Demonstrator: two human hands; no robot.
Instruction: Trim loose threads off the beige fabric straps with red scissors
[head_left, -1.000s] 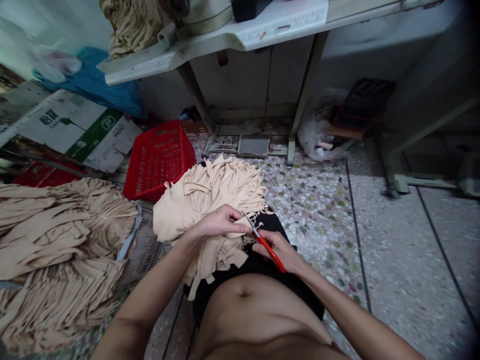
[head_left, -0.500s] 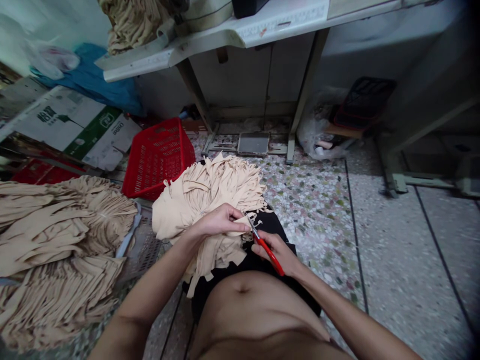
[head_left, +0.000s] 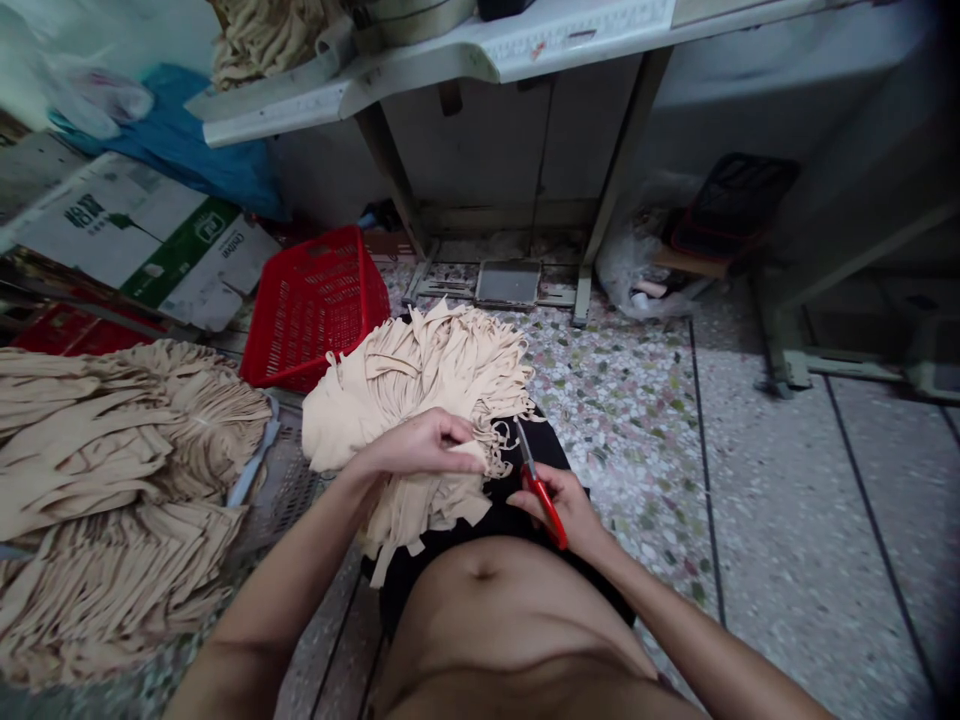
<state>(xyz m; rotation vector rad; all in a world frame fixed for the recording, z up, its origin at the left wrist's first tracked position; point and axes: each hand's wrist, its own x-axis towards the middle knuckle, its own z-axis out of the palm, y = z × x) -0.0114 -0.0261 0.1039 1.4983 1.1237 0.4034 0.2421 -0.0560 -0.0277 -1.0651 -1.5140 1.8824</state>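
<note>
A fan-shaped stack of beige fabric pieces (head_left: 420, 375) lies across my lap. My left hand (head_left: 420, 445) is closed, pinching the near edge of the top pieces. My right hand (head_left: 562, 500) is closed round the red handle of small thread snips (head_left: 538, 485), whose metal blades point up, a short way right of the fabric edge. The snips are apart from the fabric.
A large pile of the same beige pieces (head_left: 112, 480) rests on a grey crate at my left. A red plastic basket (head_left: 315, 305) stands behind it, next to a cardboard box (head_left: 142, 245). A sewing table (head_left: 480, 60) with pedal (head_left: 508, 285) stands ahead on terrazzo floor (head_left: 645, 400).
The snips have drawn away to the right from the fabric edge and tilted more upright. My left hand has shifted slightly left along the stack.
</note>
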